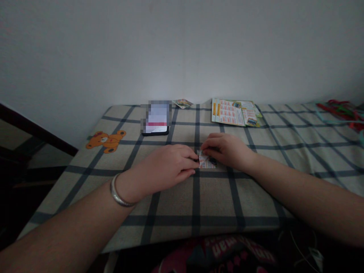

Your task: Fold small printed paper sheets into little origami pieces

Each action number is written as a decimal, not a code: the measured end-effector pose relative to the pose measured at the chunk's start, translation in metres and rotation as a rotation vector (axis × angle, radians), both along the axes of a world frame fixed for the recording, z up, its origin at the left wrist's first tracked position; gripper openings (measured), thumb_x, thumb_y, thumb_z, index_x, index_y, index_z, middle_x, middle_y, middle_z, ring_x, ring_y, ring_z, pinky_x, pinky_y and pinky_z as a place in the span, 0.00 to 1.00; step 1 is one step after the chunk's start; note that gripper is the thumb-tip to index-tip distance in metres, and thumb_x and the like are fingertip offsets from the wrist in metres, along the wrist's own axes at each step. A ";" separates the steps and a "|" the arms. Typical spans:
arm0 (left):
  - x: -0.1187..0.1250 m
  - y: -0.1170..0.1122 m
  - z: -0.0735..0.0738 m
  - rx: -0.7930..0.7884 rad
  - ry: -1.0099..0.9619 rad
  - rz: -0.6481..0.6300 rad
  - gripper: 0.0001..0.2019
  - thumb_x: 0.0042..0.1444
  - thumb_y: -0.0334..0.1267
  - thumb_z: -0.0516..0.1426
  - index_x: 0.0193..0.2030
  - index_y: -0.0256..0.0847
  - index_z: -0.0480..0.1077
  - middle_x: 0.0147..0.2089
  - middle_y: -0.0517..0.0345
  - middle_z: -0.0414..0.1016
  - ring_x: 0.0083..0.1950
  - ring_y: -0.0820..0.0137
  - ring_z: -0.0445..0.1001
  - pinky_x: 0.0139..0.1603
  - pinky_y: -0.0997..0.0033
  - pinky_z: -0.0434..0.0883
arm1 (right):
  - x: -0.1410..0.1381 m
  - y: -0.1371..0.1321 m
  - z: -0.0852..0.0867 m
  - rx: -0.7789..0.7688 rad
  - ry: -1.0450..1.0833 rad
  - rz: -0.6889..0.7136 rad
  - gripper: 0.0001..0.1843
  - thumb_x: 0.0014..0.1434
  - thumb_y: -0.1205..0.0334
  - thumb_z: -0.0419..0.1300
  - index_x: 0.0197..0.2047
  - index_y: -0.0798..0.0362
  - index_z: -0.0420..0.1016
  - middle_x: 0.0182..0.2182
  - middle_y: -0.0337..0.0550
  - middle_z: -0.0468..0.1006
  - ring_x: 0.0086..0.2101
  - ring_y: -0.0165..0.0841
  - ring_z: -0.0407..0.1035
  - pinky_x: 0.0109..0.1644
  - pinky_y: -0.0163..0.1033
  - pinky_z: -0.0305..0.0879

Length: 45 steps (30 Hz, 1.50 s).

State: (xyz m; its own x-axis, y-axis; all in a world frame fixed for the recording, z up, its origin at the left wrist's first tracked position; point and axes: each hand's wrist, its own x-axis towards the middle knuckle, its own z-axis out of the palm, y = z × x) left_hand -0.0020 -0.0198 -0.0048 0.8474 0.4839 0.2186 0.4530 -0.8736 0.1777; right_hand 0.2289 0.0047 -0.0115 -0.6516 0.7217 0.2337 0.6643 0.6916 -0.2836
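Note:
A small piece of printed paper (pixel 208 163), white with reddish print and a dark patch, lies on the checked tablecloth between my hands. My left hand (pixel 173 165), with a silver bangle (pixel 116 192) at its wrist, has its fingers closed at the paper's left edge. From the right, my right hand (pixel 227 149) pinches the upper part of the same paper between thumb and fingers. Part of the paper is hidden behind the fingertips.
A phone (pixel 157 117) with a lit, blurred screen lies behind my left hand, near a small folded colourful paper (pixel 183 103). Printed sheets (pixel 230 112) rest near the wall. An orange bear picture (pixel 106 141) is at left; red and green items (pixel 338 110) lie far right.

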 end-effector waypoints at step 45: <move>0.000 -0.001 -0.002 -0.025 -0.050 0.135 0.11 0.62 0.31 0.51 0.46 0.39 0.73 0.47 0.54 0.75 0.49 0.67 0.73 0.52 0.62 0.70 | -0.010 0.004 -0.010 -0.032 0.125 -0.046 0.08 0.60 0.62 0.59 0.37 0.53 0.81 0.34 0.42 0.75 0.35 0.31 0.69 0.38 0.36 0.64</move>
